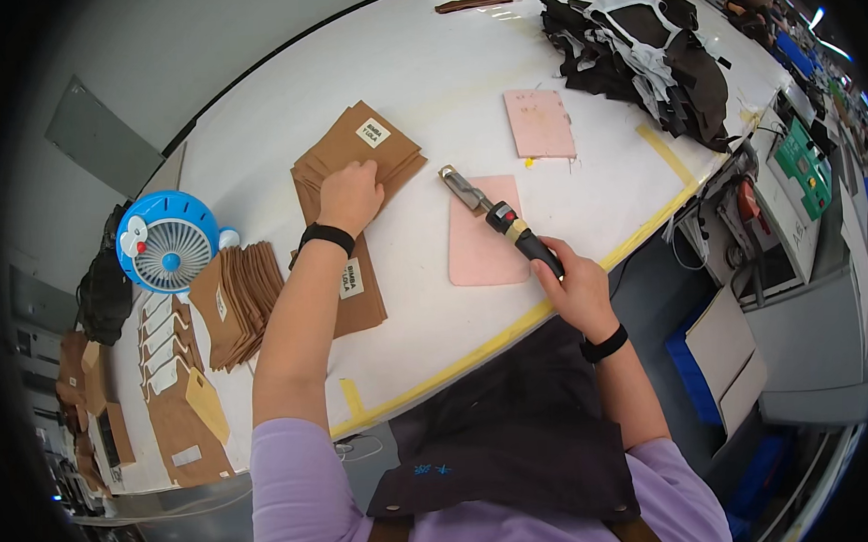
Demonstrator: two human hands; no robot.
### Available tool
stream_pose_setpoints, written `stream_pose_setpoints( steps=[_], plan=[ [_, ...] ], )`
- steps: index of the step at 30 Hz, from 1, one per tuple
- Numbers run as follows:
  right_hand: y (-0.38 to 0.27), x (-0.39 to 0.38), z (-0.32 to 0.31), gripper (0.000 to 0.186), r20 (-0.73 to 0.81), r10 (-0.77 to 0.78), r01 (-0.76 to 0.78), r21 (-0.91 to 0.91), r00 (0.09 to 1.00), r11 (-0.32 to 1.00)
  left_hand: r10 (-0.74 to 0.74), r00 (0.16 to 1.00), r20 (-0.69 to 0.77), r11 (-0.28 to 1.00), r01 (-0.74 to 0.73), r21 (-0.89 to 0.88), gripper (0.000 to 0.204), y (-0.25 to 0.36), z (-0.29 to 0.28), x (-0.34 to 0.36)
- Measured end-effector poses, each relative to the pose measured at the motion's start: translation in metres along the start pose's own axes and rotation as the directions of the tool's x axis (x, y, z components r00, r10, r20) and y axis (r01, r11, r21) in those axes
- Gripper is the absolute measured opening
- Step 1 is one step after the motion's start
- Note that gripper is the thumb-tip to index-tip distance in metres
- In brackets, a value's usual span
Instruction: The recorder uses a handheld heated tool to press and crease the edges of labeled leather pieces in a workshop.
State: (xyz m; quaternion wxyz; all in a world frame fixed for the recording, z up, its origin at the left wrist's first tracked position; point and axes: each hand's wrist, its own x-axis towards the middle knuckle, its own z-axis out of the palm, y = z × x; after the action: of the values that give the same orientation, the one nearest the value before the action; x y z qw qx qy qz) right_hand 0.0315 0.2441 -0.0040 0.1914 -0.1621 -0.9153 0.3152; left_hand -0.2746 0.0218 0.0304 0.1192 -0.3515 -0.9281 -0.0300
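My left hand (351, 197) is closed on a brown fabric piece (391, 164), at the near side of a fanned stack with a white label on top. Under my left wrist lies another brown labelled piece (367, 298). My right hand (578, 286) grips a hand tool (510, 227) with a black handle, yellow tape round it and a long metal barrel. The barrel points up and left, over a pink rectangular pad (482, 254) on the white table. The tips of my left fingers are partly hidden.
A blue fan (169, 242) and a thick pile of brown pieces (237, 304) stand at left. Overlapping brown pieces (178, 408) lie nearer the edge. Beyond are a second pink pad (541, 124) and a dark fabric heap (647, 58). Yellow tape (495, 343) lines the table's front edge.
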Motion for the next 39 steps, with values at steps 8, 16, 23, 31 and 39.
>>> stream_pose_setpoints(
  steps=[8,16,23,31,39],
  plan=[
    [0.0,-0.001,-0.001,0.035,-0.007,0.007,-0.007,0.002,1.0,1.0,-0.142,0.989,0.043,0.934,0.148,-0.325,0.017,-0.021,-0.006,0.015],
    [0.0,-0.001,0.002,0.038,0.0,0.03,-0.03,0.022,1.0,0.999,-0.193,0.971,-0.139,0.859,0.099,-0.502,0.014,-0.003,-0.015,0.011],
    [0.004,-0.001,0.009,0.044,-0.144,0.13,-0.106,0.167,0.981,0.98,0.178,0.983,-0.049,0.789,-0.172,-0.589,0.008,0.084,-0.037,-0.053],
    [0.013,0.0,0.006,0.043,-0.06,0.185,-0.158,0.308,0.981,0.938,0.317,0.948,-0.014,0.786,-0.271,-0.556,0.008,0.121,-0.031,-0.118],
    [0.006,-0.055,-0.038,0.039,0.062,0.17,-0.181,0.335,0.984,0.925,0.368,0.919,-0.139,0.83,-0.392,-0.396,0.012,0.123,-0.016,-0.131]
  ],
)
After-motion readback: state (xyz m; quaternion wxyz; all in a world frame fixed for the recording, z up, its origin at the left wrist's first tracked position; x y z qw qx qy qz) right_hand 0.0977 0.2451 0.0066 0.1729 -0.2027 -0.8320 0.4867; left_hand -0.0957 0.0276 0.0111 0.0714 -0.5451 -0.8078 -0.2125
